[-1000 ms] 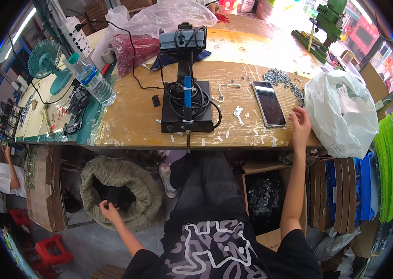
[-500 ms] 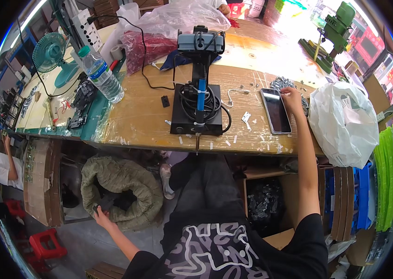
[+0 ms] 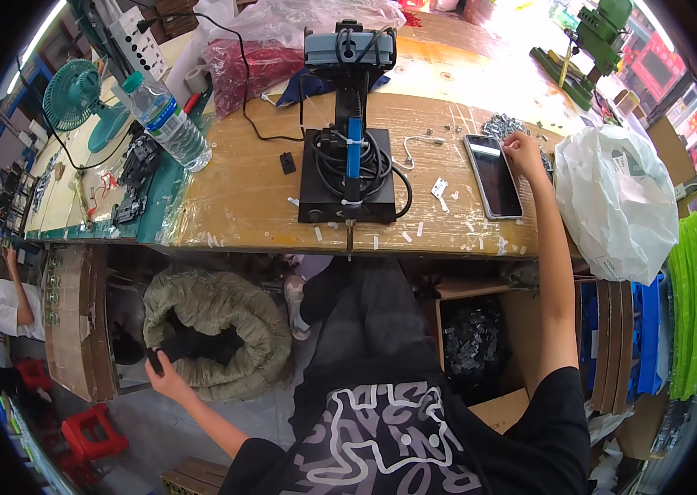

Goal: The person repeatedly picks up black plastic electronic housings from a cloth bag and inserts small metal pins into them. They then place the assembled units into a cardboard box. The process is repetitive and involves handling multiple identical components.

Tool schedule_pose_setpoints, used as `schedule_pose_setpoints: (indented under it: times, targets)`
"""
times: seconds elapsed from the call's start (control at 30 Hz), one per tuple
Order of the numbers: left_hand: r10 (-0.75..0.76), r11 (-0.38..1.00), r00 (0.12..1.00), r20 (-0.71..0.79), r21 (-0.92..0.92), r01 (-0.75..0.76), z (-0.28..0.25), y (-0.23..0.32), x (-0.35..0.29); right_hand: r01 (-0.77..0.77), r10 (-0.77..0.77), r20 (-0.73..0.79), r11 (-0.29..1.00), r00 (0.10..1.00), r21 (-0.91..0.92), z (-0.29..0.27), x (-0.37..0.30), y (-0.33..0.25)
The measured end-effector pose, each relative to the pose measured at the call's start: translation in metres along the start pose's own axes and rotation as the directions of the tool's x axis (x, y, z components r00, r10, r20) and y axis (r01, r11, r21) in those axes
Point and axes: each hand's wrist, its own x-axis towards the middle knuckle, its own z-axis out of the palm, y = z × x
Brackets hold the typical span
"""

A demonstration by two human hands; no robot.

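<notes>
My left hand (image 3: 167, 381) is closed on a small black part (image 3: 154, 360), held beside the rim of an open olive-green fabric sack (image 3: 262, 318). On the table, my right hand (image 3: 525, 154) rests beside the upper right edge of a smartphone (image 3: 495, 177), its fingers pressed together. Whatever they hold, if anything, is too small to make out. Just behind those fingers lies a heap of small silvery metal pieces (image 3: 503, 125). A black stand with coiled cables (image 3: 348, 173) rises in front of me. To its left lies another small black piece (image 3: 287, 162).
A white plastic bag (image 3: 616, 206) bulges at the table's right edge, near my right forearm. A water bottle (image 3: 169, 124) and a green fan (image 3: 76, 95) stand at the left. Below the table, a carton (image 3: 522, 330) holds dark parts. A red stool (image 3: 94, 433) stands on the floor.
My left hand has moved left and slightly down from the sack's opening to outside its rim, the black part now plainly showing. My right hand stays by the phone.
</notes>
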Motion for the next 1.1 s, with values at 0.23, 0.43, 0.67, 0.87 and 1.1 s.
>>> schedule_pose_setpoints:
  times: [0.23, 0.43, 0.67, 0.87, 1.1]
  targets:
    - [-0.100, 0.501, 0.885, 0.456, -0.745, 0.440, 0.025, 0.057, -0.027, 0.013, -0.032, -0.193, 0.995, 0.981, -0.101, -0.003, -0.021, -0.004]
    - [-0.187, 0.602, 0.752, 0.632, -0.531, 0.597, 0.094, 0.122, -0.100, 0.020, 0.095, -0.362, 0.953, 0.927, 0.304, -0.016, -0.108, -0.069]
    - [-0.086, 0.381, 0.430, 0.899, -0.369, 0.848, 0.134, 0.155, -0.166, -0.051, 0.173, -0.094, 0.681, 0.980, 0.730, 0.017, -0.229, -0.155]
    - [-0.081, 0.363, 0.416, 0.906, -0.362, 0.859, 0.140, 0.163, -0.184, -0.234, 0.113, 0.212, 0.260, 0.971, 0.937, 0.038, -0.274, -0.180]
    - [0.442, 0.263, 0.510, 0.738, -0.650, 0.713, 0.146, 0.147, -0.186, -0.429, -0.052, 0.427, -0.029, 0.903, 0.903, 0.048, -0.283, -0.176]
